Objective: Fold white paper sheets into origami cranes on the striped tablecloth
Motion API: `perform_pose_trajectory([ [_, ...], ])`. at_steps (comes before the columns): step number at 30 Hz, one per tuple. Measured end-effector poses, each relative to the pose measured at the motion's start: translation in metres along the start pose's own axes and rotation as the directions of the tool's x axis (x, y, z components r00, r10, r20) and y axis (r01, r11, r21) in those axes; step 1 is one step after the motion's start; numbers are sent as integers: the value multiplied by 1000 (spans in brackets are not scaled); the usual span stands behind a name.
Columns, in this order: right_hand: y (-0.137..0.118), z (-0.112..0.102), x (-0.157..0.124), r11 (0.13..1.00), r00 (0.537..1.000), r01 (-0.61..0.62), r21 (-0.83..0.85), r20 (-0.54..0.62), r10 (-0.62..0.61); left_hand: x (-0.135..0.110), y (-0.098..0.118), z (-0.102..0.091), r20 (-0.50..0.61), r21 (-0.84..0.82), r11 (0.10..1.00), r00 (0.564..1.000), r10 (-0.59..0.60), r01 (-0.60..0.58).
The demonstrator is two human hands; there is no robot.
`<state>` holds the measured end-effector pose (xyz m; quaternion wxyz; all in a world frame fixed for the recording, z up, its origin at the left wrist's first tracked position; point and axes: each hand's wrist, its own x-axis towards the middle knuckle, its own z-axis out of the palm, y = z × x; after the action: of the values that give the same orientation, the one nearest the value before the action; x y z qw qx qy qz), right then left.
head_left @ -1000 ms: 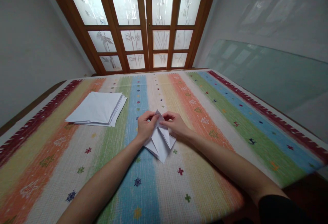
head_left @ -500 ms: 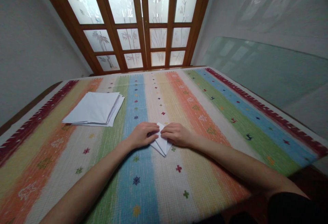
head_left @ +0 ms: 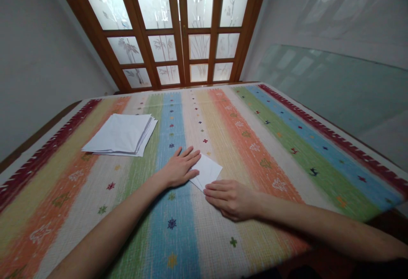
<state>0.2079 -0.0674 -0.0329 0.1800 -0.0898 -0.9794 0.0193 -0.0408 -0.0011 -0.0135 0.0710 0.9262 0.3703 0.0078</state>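
Observation:
A folded white paper [head_left: 208, 170] lies flat on the striped tablecloth [head_left: 261, 151] near the table's middle. My left hand [head_left: 180, 168] rests on its left part, fingers stretched out flat and pressing it down. My right hand [head_left: 231, 198] lies palm down at the paper's near corner, fingers together and extended leftward, their tips touching the paper's edge. Neither hand grips anything.
A stack of white paper sheets [head_left: 123, 134] lies at the back left of the table. A wooden door with frosted glass panes [head_left: 178, 28] stands behind the table. A sheet of glass [head_left: 334, 87] leans on the right wall.
The paper, earlier lifted and pinched by both hands, now lies flat. My left hand has opened on it. My right hand slid toward me along its near edge.

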Motion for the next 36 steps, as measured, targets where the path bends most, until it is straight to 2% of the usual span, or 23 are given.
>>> perform_pose_trajectory([
  [3, -7, -2, 1, 991, 997, -15, 136, -72, 25, 4, -1, -1, 10, 5, 1000, 1000, -15, 15],
  [5, -3, -7, 5, 951, 973, -118, 287, -156, 168, 6, -1, 0, 12, 6, 1000, 1000, -20, 20],
  [6, 2, -10, 9, 911, 940, -202, 360, -189, 283, 6, -1, 1, 6, 8, 1000, 1000, -25, 25],
  [7, 9, -12, 12, 851, 868, -317, 419, -234, 438, 6, 0, 1, -4, 12, 999, 1000, -30, 30],
  [9, 26, -16, 20, 650, 669, -537, 538, -198, 717, 5, 1, 3, -27, 23, 999, 999, -39, 40],
  [11, 42, -17, 26, 437, 508, -635, 638, -82, 857, 5, 2, 4, -45, 37, 998, 998, -50, 52],
  [12, 49, -16, 29, 334, 451, -652, 681, -5, 892, 4, 2, 4, -51, 42, 997, 997, -56, 58],
  [13, 55, -15, 31, 247, 410, -653, 716, 59, 910, 4, 3, 4, -57, 45, 997, 996, -62, 65],
  [15, 62, -13, 35, 115, 361, -640, 760, 165, 918, 4, 3, 5, -68, 43, 996, 995, -78, 81],
  [18, 63, -11, 41, 19, 327, -589, 808, 218, 920, 4, 4, 7, -96, 24, 994, 990, -101, 104],
  [21, 62, -13, 46, -25, 336, -534, 845, 239, 911, 5, 2, 11, -202, -24, 993, 972, -120, 118],
  [23, 63, -19, 49, 29, 360, -511, 859, 184, 915, 7, -1, 14, -339, -83, 989, 930, -143, 121],
  [24, 65, -24, 50, 106, 372, -507, 855, 106, 922, 8, -2, 14, -418, -117, 986, 895, -154, 115],
  [26, 69, -34, 51, 389, 403, -513, 765, -185, 896, 10, -4, 13, -570, -173, 980, 803, -177, 94],
  [27, 71, -38, 52, 530, 419, -533, 659, -339, 842, 11, -5, 12, -632, -191, 978, 752, -189, 85],
  [28, 72, -41, 53, 649, 456, -546, 530, -462, 761, 11, -5, 11, -681, -204, 975, 703, -202, 83],
  [29, 72, -42, 54, 737, 516, -550, 393, -534, 670, 11, -4, 9, -718, -212, 974, 662, -213, 84],
  [30, 71, -41, 56, 792, 592, -548, 268, -545, 594, 11, -3, 8, -740, -216, 973, 635, -221, 87],
  [31, 69, -39, 58, 827, 673, -536, 169, -506, 539, 11, -3, 7, -750, -218, 972, 623, -223, 86],
  [32, 66, -35, 59, 852, 756, -513, 101, -416, 505, 10, -2, 6, -748, -219, 972, 626, -221, 83],
  [34, 58, -25, 62, 860, 840, -507, 63, -190, 509, 9, 0, 6, -713, -226, 972, 668, -213, 68],
  [35, 55, -20, 62, 886, 885, -453, 100, -68, 460, 9, 0, 7, -687, -237, 969, 694, -215, 65],
  [36, 53, -16, 60, 902, 911, -405, 151, -12, 412, 9, 0, 8, -661, -252, 965, 716, -222, 66],
])
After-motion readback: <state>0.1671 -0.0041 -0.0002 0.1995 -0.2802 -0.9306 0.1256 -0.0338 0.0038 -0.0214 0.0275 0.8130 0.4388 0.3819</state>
